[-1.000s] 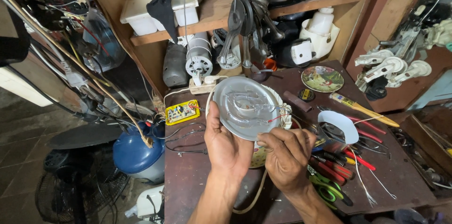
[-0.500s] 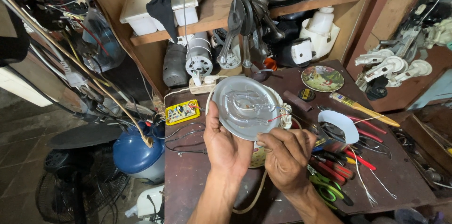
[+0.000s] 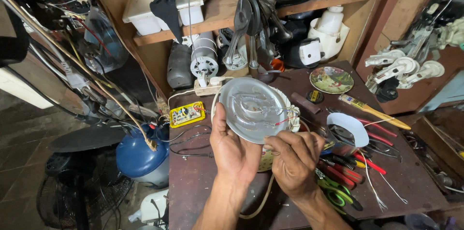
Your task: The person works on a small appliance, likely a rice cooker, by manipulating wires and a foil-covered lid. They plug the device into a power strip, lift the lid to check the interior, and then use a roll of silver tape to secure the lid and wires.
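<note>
cluttered wooden workbench (image 3: 203, 181), shelves at top of frame. at frame centre the left hand (image 3: 234, 150) grips the round metal plate (image 3: 253, 108) by its lower edge; the right hand (image 3: 295, 157) pinches its lower right rim. risk: the thin red wire (image 3: 285, 120) may snag and tear, or the plate may drop onto the tools (image 3: 343, 172) at lower right.

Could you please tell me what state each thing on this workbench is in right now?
Round metal plate: held up off the bench, tilted toward the camera.
Left hand: gripping the plate's lower left edge.
Right hand: closed at the plate's lower right edge.
Yellow circuit board: lying flat, wires attached.
Decorated dish: lying flat.
Paintbrush: lying on the bench.
Blue fan base: on the floor beside the bench.
</note>
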